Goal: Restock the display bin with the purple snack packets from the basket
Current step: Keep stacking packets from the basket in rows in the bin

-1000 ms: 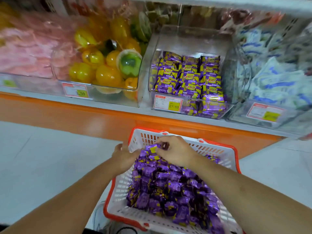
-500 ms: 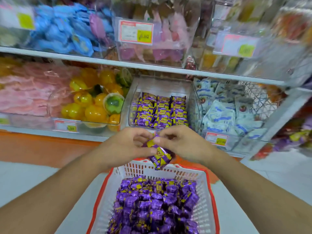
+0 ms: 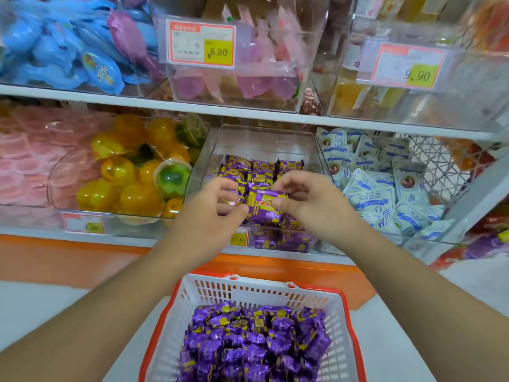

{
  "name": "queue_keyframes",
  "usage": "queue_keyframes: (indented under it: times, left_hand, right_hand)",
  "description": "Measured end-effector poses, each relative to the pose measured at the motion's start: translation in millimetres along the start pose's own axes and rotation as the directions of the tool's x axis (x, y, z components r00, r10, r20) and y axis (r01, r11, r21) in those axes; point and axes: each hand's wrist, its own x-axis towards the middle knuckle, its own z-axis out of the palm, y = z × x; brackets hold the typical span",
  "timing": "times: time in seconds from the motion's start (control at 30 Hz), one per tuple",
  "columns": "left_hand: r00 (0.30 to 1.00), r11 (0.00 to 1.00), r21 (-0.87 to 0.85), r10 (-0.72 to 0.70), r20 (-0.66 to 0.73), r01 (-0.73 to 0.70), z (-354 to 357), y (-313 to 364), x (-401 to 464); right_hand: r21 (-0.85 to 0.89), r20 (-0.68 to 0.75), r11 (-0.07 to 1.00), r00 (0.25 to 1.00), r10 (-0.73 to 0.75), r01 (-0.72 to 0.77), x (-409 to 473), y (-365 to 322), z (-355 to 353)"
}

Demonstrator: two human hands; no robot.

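Note:
A purple snack packet (image 3: 261,205) with yellow print hangs over the front of the clear display bin (image 3: 264,139). My left hand (image 3: 217,208) pinches its left end and my right hand (image 3: 305,202) pinches its right end. Rows of the same purple packets (image 3: 264,166) lie in the bin behind my hands. Below, a white basket (image 3: 248,292) with an orange rim holds a heap of purple packets (image 3: 253,343).
A bin of yellow and green jelly cups (image 3: 137,177) stands left of the display bin, and a bin of white-blue sachets (image 3: 385,186) stands right of it. The upper shelf (image 3: 248,113) overhangs the bins. An orange ledge (image 3: 82,255) runs beneath.
Both hands rose from the basket with one purple packet and carried it forward to the front of the display bin. The view tilted up toward the shelves.

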Motion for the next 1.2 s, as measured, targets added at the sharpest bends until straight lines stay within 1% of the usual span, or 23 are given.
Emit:
queue_keyframes:
  times: [0.07, 0.1, 0.17, 0.23, 0.3, 0.37, 0.47, 0.53, 0.6, 0.67, 0.8, 0.9, 1.0, 1.03, 1.07, 1.13, 1.2]
  left_hand:
    - [0.992, 0.983, 0.129, 0.129, -0.010, -0.127, 2, 1, 16]
    - [0.985, 0.967, 0.187, 0.175, 0.008, -0.173, 4, 2, 23]
    - [0.970, 0.925, 0.293, 0.223, 0.093, -0.240, 9, -1, 31]
    - [0.952, 0.891, 0.348, 0.231, 0.203, -0.290, 16, -11, 34]
    - [0.929, 0.853, 0.402, 0.222, 0.297, -0.333, 21, -22, 33]
    - [0.917, 0.827, 0.443, 0.198, 0.345, -0.345, 22, -29, 33]
    - [0.915, 0.819, 0.467, 0.161, 0.371, -0.334, 19, -31, 32]
    - [0.903, 0.809, 0.478, 0.142, 0.405, -0.342, 18, -31, 31]
    - [0.890, 0.799, 0.488, 0.124, 0.438, -0.351, 18, -29, 30]
    - [0.884, 0.790, 0.503, 0.102, 0.456, -0.351, 17, -28, 29]
    - [0.868, 0.764, 0.548, 0.032, 0.495, -0.340, 18, -25, 31]
    - [0.835, 0.704, 0.592, 0.003, 0.551, -0.393, 21, -22, 33]
    - [0.802, 0.639, 0.614, 0.008, 0.597, -0.463, 23, -22, 36]
    - [0.804, 0.640, 0.613, 0.013, 0.594, -0.463, 24, -23, 36]
    - [0.818, 0.666, 0.607, 0.008, 0.575, -0.433, 24, -25, 36]
    - [0.851, 0.735, 0.572, 0.014, 0.526, -0.365, 25, -27, 35]
    - [0.877, 0.800, 0.500, 0.066, 0.476, -0.332, 23, -25, 29]
  right_hand:
    - [-0.076, -0.058, 0.996, 0.997, 0.041, -0.045, 16, 14, 0]
    - [-0.115, -0.061, 0.990, 0.996, 0.070, -0.077, 22, 19, 3]
    - [-0.197, -0.014, 0.973, 0.993, 0.116, -0.116, 30, 29, 13]
    - [-0.284, 0.080, 0.954, 0.989, 0.124, -0.096, 33, 33, 24]
    - [-0.340, 0.154, 0.939, 0.982, 0.114, -0.056, 32, 35, 30]
    - [-0.369, 0.176, 0.928, 0.977, 0.117, -0.045, 30, 35, 31]
    - [-0.414, 0.177, 0.909, 0.977, 0.121, -0.038, 29, 30, 25]
    - [-0.407, 0.158, 0.912, 0.980, 0.124, -0.050, 29, 28, 21]
    - [-0.387, 0.200, 0.921, 0.970, 0.140, -0.053, 27, 28, 20]
    - [-0.411, 0.266, 0.911, 0.949, 0.169, -0.047, 26, 28, 22]
    - [-0.453, 0.287, 0.890, 0.936, 0.202, -0.053, 25, 28, 25]
    - [-0.502, 0.293, 0.863, 0.930, 0.220, -0.046, 24, 29, 25]
    - [-0.514, 0.298, 0.856, 0.926, 0.232, -0.050, 24, 25, 25]
    - [-0.521, 0.302, 0.852, 0.924, 0.236, -0.047, 23, 23, 25]
    - [-0.521, 0.305, 0.852, 0.922, 0.238, -0.048, 23, 21, 24]
    - [-0.491, 0.303, 0.869, 0.926, 0.226, -0.051, 20, 19, 23]
    - [-0.464, 0.287, 0.885, 0.938, 0.196, -0.044, 14, 18, 22]
